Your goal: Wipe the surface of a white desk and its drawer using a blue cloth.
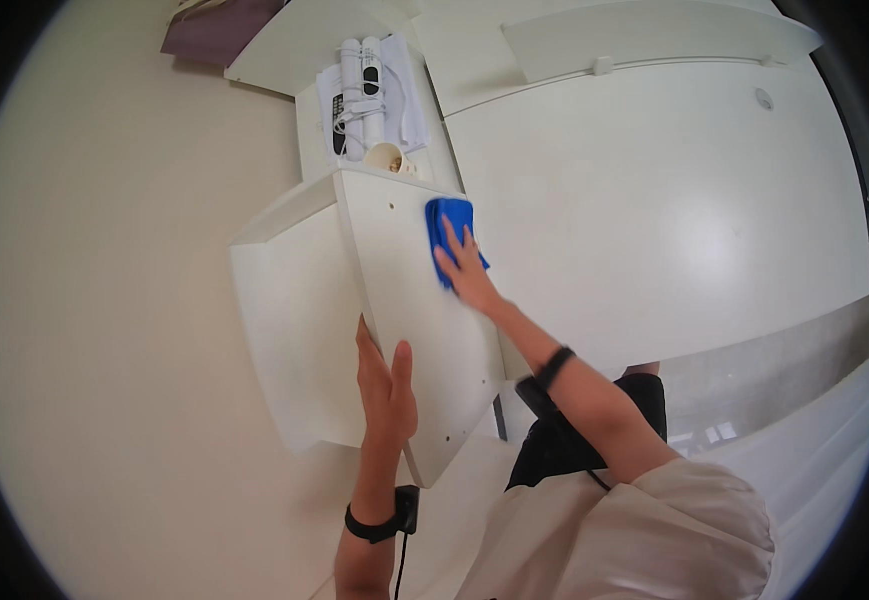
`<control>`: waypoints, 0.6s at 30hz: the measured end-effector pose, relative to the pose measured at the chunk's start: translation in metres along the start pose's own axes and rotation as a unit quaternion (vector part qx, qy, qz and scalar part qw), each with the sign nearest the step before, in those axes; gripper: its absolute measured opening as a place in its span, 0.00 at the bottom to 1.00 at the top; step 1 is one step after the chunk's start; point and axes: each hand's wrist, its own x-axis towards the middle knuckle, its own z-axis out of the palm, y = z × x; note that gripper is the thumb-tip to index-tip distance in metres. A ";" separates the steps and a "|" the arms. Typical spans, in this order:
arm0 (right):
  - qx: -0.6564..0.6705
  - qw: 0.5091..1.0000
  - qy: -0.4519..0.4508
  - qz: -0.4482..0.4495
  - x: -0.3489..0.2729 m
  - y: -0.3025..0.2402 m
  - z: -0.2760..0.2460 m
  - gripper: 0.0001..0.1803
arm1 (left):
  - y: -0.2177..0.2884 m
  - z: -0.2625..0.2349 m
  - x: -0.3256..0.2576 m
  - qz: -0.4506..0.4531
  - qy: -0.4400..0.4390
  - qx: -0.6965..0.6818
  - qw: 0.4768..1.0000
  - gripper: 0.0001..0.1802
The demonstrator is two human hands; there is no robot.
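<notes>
Lying spread on a cloth [436, 225] atop a panel [422, 335] is the right grip [469, 275]; the left grip [388, 400], thumb apart, rests at the panel's near left edge.

Fisheye view under bright, diffuse illumination. A soft-edged patch of glare lies on the white desk [644, 190]; below the desk, the glossy floor [754, 385] carries small, sharp reflections. Left of the desk, the pale wall [124, 300] is evenly lit, with faint shadow beside the white shelf unit [419, 340]. The desk's outer edges bow; black vignetting rings the field.
</notes>
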 end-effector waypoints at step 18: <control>-0.017 0.994 0.086 0.064 0.024 0.014 0.021 0.40 | -0.016 -0.006 0.000 -0.014 -0.009 -0.019 1.000 0.43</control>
